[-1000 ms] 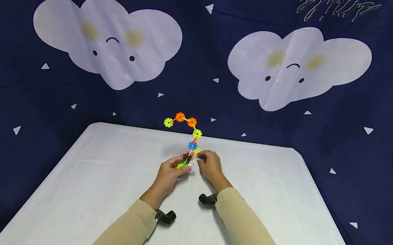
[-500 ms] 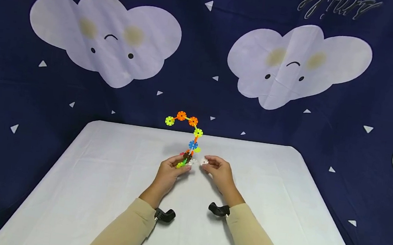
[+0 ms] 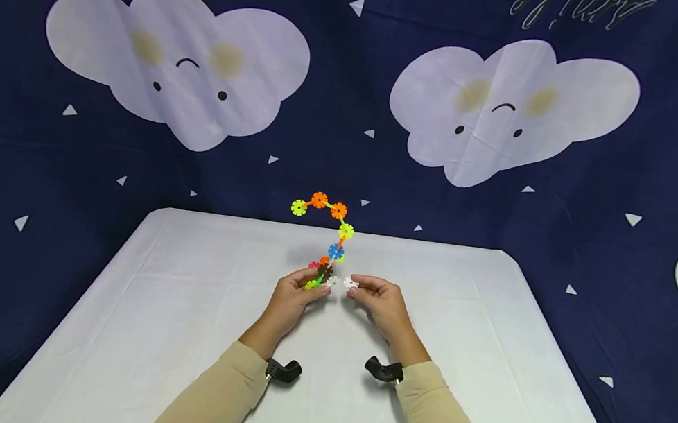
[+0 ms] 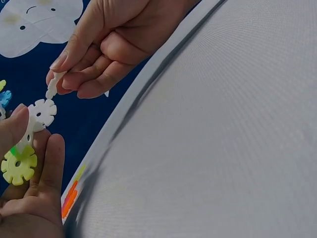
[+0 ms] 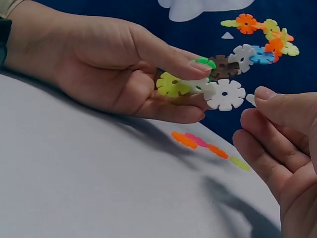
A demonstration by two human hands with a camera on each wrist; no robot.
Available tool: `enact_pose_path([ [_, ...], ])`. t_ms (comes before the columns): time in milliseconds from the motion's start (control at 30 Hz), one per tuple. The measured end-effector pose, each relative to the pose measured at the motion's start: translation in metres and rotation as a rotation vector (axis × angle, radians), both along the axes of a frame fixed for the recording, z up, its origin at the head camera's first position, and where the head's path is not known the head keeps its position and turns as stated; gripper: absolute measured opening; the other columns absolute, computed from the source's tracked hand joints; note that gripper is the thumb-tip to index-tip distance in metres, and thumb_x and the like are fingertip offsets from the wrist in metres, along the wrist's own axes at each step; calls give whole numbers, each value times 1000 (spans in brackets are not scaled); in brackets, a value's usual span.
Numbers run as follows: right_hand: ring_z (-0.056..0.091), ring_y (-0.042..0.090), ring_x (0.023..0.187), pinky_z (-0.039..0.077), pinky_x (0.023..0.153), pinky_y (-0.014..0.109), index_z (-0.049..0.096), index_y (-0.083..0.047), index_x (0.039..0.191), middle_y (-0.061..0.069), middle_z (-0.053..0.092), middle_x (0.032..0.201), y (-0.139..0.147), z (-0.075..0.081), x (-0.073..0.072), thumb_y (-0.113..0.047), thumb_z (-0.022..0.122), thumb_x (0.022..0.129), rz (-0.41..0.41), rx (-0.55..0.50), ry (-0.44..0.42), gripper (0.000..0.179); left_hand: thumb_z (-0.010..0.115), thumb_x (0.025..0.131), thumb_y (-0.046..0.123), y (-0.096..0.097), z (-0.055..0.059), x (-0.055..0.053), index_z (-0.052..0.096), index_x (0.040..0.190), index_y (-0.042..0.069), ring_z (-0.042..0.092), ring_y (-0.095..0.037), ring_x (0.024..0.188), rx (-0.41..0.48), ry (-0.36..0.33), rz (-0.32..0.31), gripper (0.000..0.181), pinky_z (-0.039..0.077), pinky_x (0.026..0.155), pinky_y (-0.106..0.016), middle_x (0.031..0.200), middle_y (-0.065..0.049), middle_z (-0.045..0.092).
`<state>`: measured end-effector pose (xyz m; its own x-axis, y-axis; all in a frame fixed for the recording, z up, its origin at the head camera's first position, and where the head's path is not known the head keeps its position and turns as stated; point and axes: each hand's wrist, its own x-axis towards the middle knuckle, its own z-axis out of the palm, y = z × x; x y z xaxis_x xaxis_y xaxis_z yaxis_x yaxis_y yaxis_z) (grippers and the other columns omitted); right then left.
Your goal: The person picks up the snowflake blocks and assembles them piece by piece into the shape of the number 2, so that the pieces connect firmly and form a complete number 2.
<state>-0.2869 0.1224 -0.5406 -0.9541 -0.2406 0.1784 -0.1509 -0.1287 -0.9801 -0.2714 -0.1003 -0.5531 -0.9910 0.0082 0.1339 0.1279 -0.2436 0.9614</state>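
A chain of notched plastic snowflake discs rises in a curve from my left hand, with orange, yellow, blue, white and brown links. My left thumb and fingers grip its lower end, around a green disc and a yellow one. From that end a white disc sticks out toward my right hand. Between thumb and forefinger, the right hand pinches another white disc, held edge-on with its rim right at the chain's white disc. Fingers hide most of the pinched piece in the right wrist view.
Several loose discs lie in a row on the white table beyond the left hand, among them an orange disc, a pink disc and a yellow-green disc. Behind the table hangs a dark blue cloth with clouds.
My right hand has drawn back right and toward me from beside the chain, with the white disc now showing in its fingers. The chain's top has swung slightly right; the left hand keeps its place.
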Motion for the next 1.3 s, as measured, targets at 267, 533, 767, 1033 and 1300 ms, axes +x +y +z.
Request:
enact_pose_path([
  [267,75,18,86,63,81,31,64,18,128,18,74,97,-4,0,3,14,72,93,7,-37,31,36,85,88,1,-1,1,1,71,129,-3,64,-20,116,-48,6,-17,43,57,94,-27,135,-13,67],
  [533,74,17,85,63,81,30,62,20,128,18,73,99,-5,1,3,14,72,93,10,-45,-18,38,86,88,2,-1,-1,1,72,128,-3,60,-23,124,-102,43,-26,43,54,98,-26,133,-13,69],
  [767,73,18,83,63,81,33,56,25,127,15,71,96,-3,1,3,18,70,91,51,-104,-76,39,86,87,-1,-1,-2,1,71,126,-6,62,-23,121,-137,56,-32,42,52,99,-25,127,-14,71],
  [1033,72,17,83,63,80,30,53,26,130,12,70,95,0,1,3,22,67,90,102,-145,-130,42,85,86,-5,1,3,5,70,124,-10,63,-26,119,-174,64,-15,41,52,97,-22,125,-17,72],
  [1300,74,19,81,63,79,32,61,21,125,12,73,93,0,0,6,17,68,93,98,-153,-202,33,88,84,-2,-2,1,5,73,124,-6,64,-26,119,-209,74,-27,42,54,95,-24,124,-16,73],
])
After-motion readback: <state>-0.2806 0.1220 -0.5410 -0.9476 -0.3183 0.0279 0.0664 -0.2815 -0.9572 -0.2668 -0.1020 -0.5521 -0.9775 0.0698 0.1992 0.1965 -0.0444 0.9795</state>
